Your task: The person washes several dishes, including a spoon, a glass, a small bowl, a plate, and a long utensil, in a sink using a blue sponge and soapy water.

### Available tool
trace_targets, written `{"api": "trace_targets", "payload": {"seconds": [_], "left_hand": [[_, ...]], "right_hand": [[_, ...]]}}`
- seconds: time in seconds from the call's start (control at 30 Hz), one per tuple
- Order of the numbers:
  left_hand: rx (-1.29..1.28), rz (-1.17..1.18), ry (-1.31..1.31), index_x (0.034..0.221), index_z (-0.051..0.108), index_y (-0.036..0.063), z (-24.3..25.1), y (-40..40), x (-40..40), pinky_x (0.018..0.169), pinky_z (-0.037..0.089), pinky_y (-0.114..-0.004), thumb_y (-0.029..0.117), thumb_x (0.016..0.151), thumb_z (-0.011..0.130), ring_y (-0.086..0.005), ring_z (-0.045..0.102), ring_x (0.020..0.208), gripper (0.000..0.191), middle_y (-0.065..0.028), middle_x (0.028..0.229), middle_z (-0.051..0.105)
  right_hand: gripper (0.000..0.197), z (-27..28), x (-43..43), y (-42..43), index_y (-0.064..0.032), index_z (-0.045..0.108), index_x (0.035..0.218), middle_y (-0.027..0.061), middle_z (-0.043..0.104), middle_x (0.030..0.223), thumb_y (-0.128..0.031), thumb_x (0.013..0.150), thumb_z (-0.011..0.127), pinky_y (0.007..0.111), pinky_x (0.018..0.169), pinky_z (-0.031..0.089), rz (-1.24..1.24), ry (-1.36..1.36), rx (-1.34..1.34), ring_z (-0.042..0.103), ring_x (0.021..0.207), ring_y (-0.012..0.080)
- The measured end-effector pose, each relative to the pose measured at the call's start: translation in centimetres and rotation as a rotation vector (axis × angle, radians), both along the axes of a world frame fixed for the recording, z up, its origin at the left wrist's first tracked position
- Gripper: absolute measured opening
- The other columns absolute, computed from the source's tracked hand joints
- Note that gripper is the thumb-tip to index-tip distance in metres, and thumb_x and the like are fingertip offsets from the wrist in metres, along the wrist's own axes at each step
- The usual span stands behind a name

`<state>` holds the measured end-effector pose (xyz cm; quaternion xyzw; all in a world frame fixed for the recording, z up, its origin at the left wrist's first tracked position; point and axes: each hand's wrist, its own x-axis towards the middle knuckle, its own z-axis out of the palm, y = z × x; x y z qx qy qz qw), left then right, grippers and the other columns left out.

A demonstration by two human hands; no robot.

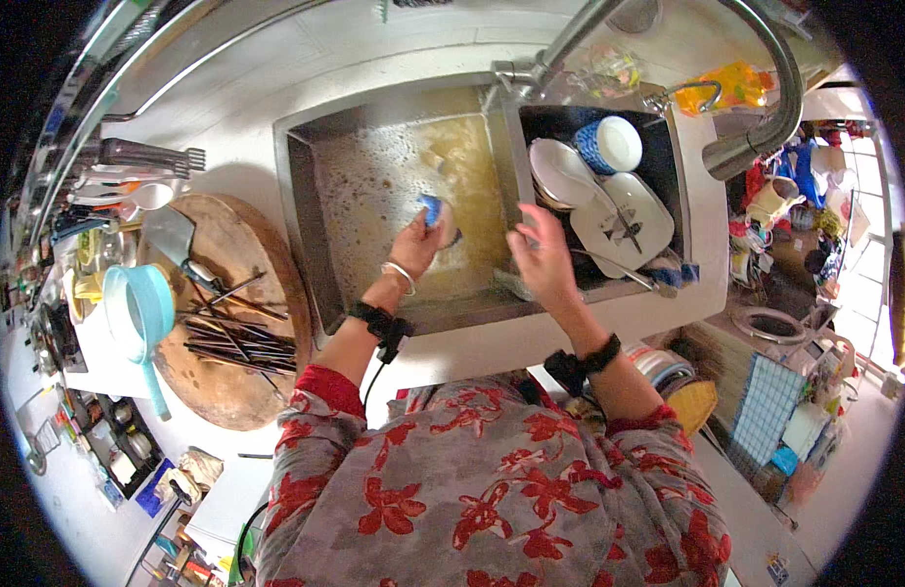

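Over the large left basin of the steel sink [298,220], my left hand [416,246] grips a small blue-and-white item [445,222]. It may be a bowl; blur hides its exact form. Cloudy water with suds [372,176] covers the basin floor beneath it. My right hand [544,257] is raised near the divider between the basins, fingers apart and slightly blurred, with nothing seen in it. In the dark right basin beside it lie a blue-patterned bowl [618,145], white bowls [555,165], a white spoon [590,182] and a pale rectangular dish [647,213].
A round wooden chopping board [225,396] left of the sink bears a cleaver [174,235] and several chopsticks [240,348]. A turquoise strainer [141,312] overlaps its edge. The steel faucet [746,147] arches over the right side. Stacked basins [658,363] stand below the counter.
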<state>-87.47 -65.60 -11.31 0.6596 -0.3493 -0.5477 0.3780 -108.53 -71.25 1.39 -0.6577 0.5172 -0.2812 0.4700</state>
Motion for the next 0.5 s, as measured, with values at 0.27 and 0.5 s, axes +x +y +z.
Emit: {"api": "trace_targets", "payload": {"seconds": [0.27, 0.5], "left_hand": [[0.104, -0.001, -0.397, 0.127, 0.038, 0.0043, 2.6, -2.4, 5.3, 0.084, 0.046, -0.036, 0.021, 0.085, 0.061, -0.0269, 0.055, 0.103, 0.051, -0.0199, 0.117, 0.053], [0.491, 0.461, 0.37, 0.12, 0.047, 0.0082, -3.2, -0.8, 2.0, 0.087, 0.047, -0.039, 0.043, 0.083, 0.059, -0.0295, 0.049, 0.112, 0.052, -0.0141, 0.117, 0.054]], "right_hand": [[0.042, -10.1, 10.1, -7.1, -0.0009, 0.045, 0.124, 0.0166, 0.06, 0.103, -0.015, 0.086, 0.057, 0.029, 0.072, 0.049, 0.348, 0.298, 0.331, 0.06, 0.094, 0.021], [0.054, -18.9, 11.3, -6.0, -0.0034, 0.036, 0.132, 0.0239, 0.039, 0.131, -0.025, 0.086, 0.056, 0.041, 0.089, 0.042, 0.237, 0.68, 0.234, 0.049, 0.11, 0.0344]]}}
